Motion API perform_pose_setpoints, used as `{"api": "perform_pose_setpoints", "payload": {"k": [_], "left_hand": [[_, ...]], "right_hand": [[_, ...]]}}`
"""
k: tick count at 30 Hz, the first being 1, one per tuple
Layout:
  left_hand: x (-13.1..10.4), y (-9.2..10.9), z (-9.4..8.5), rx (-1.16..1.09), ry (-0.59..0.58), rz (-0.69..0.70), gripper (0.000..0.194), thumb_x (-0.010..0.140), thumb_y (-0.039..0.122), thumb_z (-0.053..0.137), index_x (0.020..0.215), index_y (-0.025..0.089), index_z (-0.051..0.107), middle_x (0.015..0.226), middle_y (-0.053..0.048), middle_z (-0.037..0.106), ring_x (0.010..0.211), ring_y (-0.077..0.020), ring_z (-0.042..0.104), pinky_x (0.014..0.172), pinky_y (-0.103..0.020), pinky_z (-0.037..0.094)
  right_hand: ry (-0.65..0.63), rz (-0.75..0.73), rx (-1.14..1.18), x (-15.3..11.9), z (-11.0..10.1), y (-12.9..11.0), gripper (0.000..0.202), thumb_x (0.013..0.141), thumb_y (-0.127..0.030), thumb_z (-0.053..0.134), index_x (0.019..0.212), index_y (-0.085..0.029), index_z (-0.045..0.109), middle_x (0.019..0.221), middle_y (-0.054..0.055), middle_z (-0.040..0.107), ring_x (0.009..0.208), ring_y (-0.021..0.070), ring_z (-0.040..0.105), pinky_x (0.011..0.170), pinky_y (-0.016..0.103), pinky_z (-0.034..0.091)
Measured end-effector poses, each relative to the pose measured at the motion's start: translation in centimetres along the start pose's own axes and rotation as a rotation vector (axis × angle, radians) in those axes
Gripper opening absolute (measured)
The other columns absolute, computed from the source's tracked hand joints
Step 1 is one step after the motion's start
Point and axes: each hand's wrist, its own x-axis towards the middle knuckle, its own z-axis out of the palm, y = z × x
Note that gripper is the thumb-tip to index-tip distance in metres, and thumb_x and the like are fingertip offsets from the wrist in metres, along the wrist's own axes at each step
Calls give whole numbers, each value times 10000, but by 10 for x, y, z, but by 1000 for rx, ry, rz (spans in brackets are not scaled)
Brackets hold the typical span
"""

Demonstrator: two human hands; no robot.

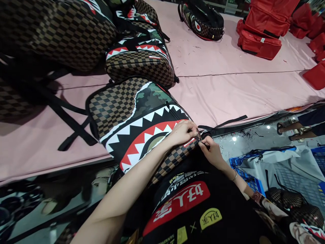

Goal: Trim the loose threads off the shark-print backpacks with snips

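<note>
While pressed to the near edge of the pink bench (228, 91), shark-mouth backpack (142, 128) pinched at its lower corner by left hand (181, 133); right hand (213, 152) fingers closed on small dark tool, touching same corner.

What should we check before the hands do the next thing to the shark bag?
1. Left hand grips the edge of the shark backpack: ok.
2. Right hand pinches something small at the same edge: ok; what it is, cannot tell.
3. Backpack rests on the pink table: ok, though its near end overhangs the edge.
4. Black strap lies clear of both hands: ok.
5. Other shark backpack touches ours: cannot tell.
</note>
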Motion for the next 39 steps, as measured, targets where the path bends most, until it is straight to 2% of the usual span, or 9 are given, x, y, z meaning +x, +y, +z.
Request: {"api": "perform_pose_setpoints", "payload": {"k": [4,7,9,12,15,18,23,30,39], "left_hand": [[-1,-4,-6,-128,192,-81,178,751,320,531,702,159,588,928,-48,623,841,-173,564,763,-321,439],[-14,-9,-17,-62,365,-132,282,794,394,489,655,161,566,846,-57,623,792,-177,564,749,-331,445],[-30,-14,-23,17,433,-117,254,803,372,471,720,164,592,983,-76,601,934,-198,543,849,-356,423],[-61,-19,-21,44,451,-135,272,791,356,487,952,165,595,1206,-85,484,1090,-211,463,913,-372,397],[-85,-14,-5,40,427,-269,335,850,417,400,802,176,628,1067,-67,545,990,-206,489,891,-395,390],[-93,-3,15,149,430,-387,399,855,451,381,683,178,617,1004,-66,563,973,-244,451,881,-450,352],[-88,9,31,176,456,-446,308,824,401,449,665,182,596,1098,-68,532,1023,-290,402,833,-482,336],[-88,3,36,90,532,-428,234,810,324,455,675,179,580,1108,-73,533,1021,-279,415,848,-491,327],[-88,6,44,119,641,-363,217,823,278,434,663,174,538,1074,-87,525,1020,-257,427,881,-458,338]], "right_hand": [[13,41,153,0,1,5,261,846,-393,476,754,-149,479,581,-37,381,533,78,344,532,210,266],[-30,197,531,-4,2,10,296,820,-442,523,782,-155,461,529,-64,327,442,55,283,444,194,218],[-118,316,824,-9,1,14,325,797,-469,554,811,-157,463,496,-83,273,387,42,212,393,185,146],[-308,462,1095,-19,1,17,381,776,-482,584,906,-129,518,497,-84,277,368,30,191,379,182,107],[-533,550,1202,-28,5,19,432,794,-507,557,950,-105,536,522,-71,308,373,27,219,385,183,129],[-639,535,1216,-32,11,16,438,812,-528,530,927,-105,523,541,-61,337,375,25,239,385,184,124],[-690,523,1165,-29,18,6,462,783,-567,536,873,-119,470,533,-69,345,342,24,233,376,195,100],[-764,639,1226,-25,26,-5,427,800,-544,519,875,-134,428,524,-82,285,350,30,150,382,198,63],[-572,820,1560,-20,49,-24,281,959,-370,285,843,-144,404,502,-86,197,350,45,65,384,185,75]]}}
